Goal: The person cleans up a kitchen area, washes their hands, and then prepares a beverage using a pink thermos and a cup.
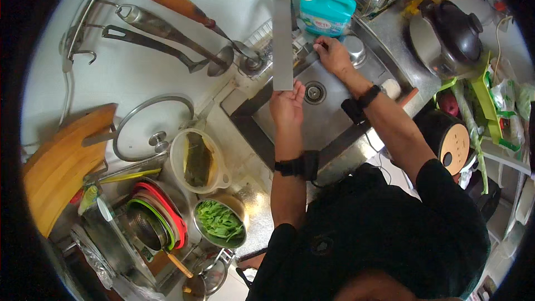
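My left hand (288, 106) is palm up under the end of a wide, flat grey faucet spout (283, 46), its fingers slightly apart and nothing in it. Whether water runs there cannot be made out. Over the sink's back edge, my right hand (333, 57) has its fingers curled together beside the faucet's base; what the fingertips touch is hidden. Below both hands lies the stainless steel sink (288, 127) with a round drain strainer (314, 93). Just behind my right hand stands a teal detergent jug (328, 10) with a pump top. A small metal bowl (354, 48) sits beside it.
Left of the sink stand a pot of cut leafy greens (220, 222), a plastic strainer tub (177, 154) and a glass lid (142, 129). Ladles (167, 35) hang on the wall. At right are a dark-lidded pot (449, 37) and a black appliance (445, 142).
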Demonstrator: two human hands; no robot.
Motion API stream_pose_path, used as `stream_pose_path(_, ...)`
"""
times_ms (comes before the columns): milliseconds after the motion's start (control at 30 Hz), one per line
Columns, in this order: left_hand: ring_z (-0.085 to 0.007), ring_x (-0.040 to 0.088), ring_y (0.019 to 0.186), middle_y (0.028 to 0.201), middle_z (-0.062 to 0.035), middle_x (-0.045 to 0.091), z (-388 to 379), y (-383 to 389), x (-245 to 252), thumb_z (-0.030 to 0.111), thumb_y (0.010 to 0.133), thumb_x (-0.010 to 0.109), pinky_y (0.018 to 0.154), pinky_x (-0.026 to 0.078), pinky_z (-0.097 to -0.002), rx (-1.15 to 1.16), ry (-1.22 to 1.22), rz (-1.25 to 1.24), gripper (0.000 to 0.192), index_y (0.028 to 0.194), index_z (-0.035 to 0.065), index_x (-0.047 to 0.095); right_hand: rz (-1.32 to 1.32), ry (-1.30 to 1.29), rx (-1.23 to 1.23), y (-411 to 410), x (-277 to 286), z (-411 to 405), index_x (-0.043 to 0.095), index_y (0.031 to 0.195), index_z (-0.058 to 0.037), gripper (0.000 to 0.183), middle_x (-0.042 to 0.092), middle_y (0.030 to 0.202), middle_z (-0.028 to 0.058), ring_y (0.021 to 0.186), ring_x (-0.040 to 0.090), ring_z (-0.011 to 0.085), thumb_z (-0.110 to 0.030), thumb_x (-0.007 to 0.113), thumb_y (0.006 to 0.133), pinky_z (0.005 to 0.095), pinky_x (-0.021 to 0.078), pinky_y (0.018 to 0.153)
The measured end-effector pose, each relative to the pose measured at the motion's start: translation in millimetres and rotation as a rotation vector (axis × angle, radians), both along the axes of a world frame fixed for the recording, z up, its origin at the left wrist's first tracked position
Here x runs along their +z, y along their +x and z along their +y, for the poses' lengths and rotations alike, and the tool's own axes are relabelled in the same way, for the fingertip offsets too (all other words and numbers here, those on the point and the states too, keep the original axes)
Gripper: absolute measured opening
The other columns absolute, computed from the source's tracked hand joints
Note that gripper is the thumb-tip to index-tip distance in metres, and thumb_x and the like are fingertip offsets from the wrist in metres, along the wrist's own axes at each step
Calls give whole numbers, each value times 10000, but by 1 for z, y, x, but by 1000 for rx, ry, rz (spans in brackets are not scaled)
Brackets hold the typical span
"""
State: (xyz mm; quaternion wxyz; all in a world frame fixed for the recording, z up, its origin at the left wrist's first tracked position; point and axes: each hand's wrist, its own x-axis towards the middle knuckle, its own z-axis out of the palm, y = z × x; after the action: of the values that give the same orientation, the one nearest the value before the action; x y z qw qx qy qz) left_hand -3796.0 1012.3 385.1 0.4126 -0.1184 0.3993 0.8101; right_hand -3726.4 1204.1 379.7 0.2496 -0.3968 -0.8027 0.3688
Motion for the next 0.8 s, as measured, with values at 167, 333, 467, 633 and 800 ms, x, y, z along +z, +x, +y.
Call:
stream_pose_path(167, -294, 608, 1021, 1140, -168, 586, 0, 0, -19, -19, 887, 467, 927, 515, -443, -20, -15, -40, 294, 1179, -19, 501, 82, 29, -38, 8, 4, -10, 645, 991, -15, 257, 674, 966, 200, 951, 636, 367, -238, 664, 866, 435, 501, 804)
stream_pose_path(333, -283, 617, 990, 1120, -148, 599, -6, 7, -34, 132, 935, 497, 876, 531, -404, -91, -179, -41, 244, 1145, 16, 542, 227, -502, -55, 28, -22, -81, 663, 1065, -20, 253, 669, 1025, 176, 950, 649, 283, -203, 610, 898, 362, 498, 842)
stream_pose_path(467, -240, 607, 980, 1102, -108, 592, -22, 15, -25, 365, 968, 467, 840, 523, -370, -210, -176, -6, 358, 1170, 79, 546, 152, -497, 156, -5, -13, -149, 630, 1128, -35, 383, 672, 1046, 154, 976, 626, 324, -322, 421, 985, 404, 465, 899)
stream_pose_path(633, -245, 594, 982, 1110, -82, 583, 23, 59, 0, 539, 963, 362, 835, 512, -415, -143, 83, -83, 522, 1187, 97, 529, -70, -325, 177, -26, -144, -102, 441, 1372, -11, 523, 406, 1447, 210, 1346, 373, 372, -361, 414, 985, 414, 283, 1123)
stream_pose_path(800, -246, 584, 985, 1130, -51, 587, -14, 15, -37, 602, 949, 368, 862, 486, -394, -200, -54, -62, 575, 1239, 135, 537, -111, -165, 233, -45, -158, -156, 460, 1337, 2, 503, 421, 1402, 203, 1316, 365, 368, -356, 340, 1006, 400, 255, 1121)
